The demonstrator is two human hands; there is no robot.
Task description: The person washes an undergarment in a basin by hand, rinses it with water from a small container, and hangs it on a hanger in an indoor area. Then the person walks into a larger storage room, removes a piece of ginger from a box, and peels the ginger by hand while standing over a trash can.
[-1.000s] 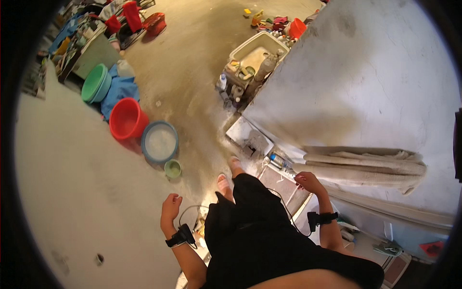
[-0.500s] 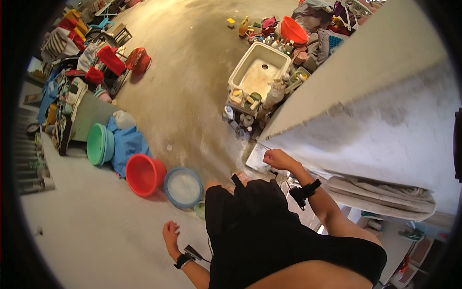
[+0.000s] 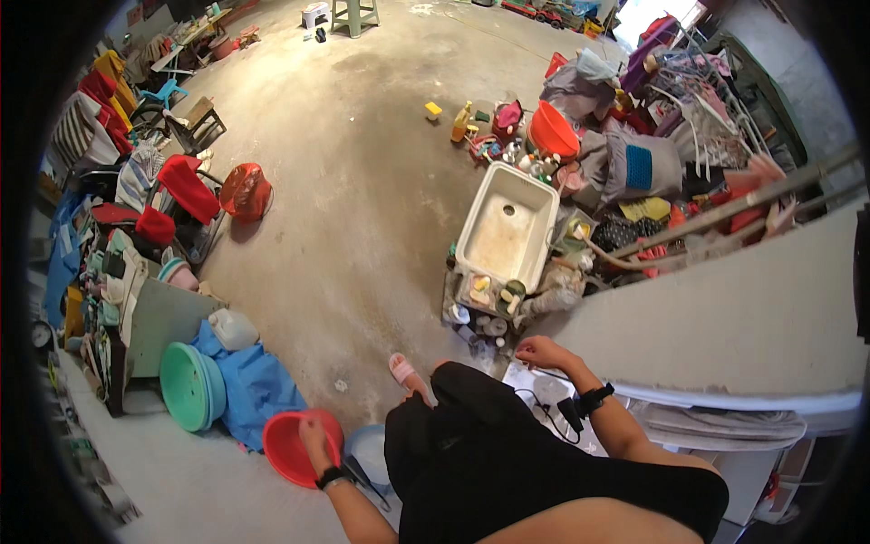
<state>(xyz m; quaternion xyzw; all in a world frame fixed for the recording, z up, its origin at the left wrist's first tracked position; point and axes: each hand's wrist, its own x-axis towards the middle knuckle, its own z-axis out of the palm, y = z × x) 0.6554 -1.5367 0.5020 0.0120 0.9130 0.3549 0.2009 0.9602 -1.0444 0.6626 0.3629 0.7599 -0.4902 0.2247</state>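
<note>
- If lowering left hand any further, could clip the red basin seen under it and tip it against the blue basin just to its right; cannot tell whether touching now.
- In left hand, see nothing held: fingers close together, narrow rather than wide, though partly turned from view, so cannot tell the grip fully.
- With sandalled foot near the blue basin, could catch its edge through a short sideways step.
- With right hand near the pale wall and just below the clutter at the cream sink, could graze knuckles or topple something through crowding. Find this hand loosely curled, with nothing seen in it; cannot tell how tightly closed.
- Farthest left among vessels, count two nested green basins, then one white jug, one blue sheet, one red basin, one blue basin.
- Mid-view, count one sandalled foot showing, one yellow sponge, one yellow bottle.
- Toward the right, count one cream sink, two hands in all, one orange-red bowl, one grey cushion; cannot count the small bottles reliably.
</note>
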